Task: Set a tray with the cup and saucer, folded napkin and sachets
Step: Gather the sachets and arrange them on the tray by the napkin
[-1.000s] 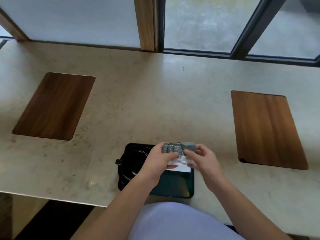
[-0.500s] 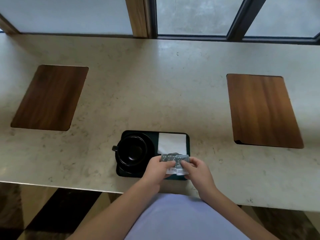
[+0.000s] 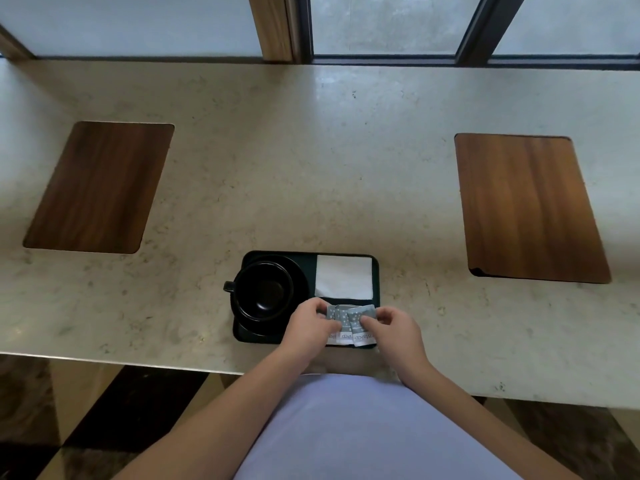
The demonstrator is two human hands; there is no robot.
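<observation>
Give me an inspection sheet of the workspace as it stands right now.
Surface: pale stone counter with two wooden inlaid panels, one left, one right.
Job's things: dark tray near the front edge; black cup on its saucer in the left half, handle pointing left; white folded napkin flat at the far right; grey sachets fanned at the near right.
Clutter: nothing seen.
Hands: left hand and right hand both pinch the sachets over the tray.
Cables: nothing seen.
Surroundings: window with dark frames and a wooden post behind the counter.
</observation>
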